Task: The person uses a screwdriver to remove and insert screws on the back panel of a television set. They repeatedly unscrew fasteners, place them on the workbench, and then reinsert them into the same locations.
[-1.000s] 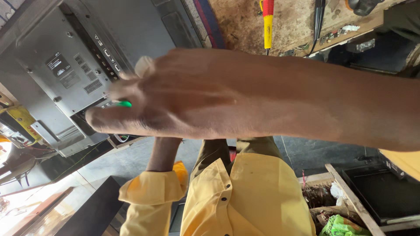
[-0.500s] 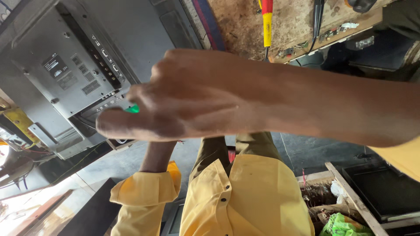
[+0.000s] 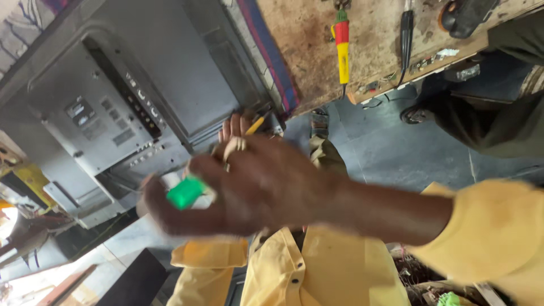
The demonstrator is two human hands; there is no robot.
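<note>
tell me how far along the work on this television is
Done: little that shows; the television has its grey back cover on. In hand: the right hand pinches a blurred green thing, and the left hand holds a yellow tool at the television's edge. Left: probably all work on that back.

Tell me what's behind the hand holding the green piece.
Behind the right hand with its small green piece, the left hand's fingertips and a yellow tool tip show against the grey television back panel. The left palm is covered.
</note>
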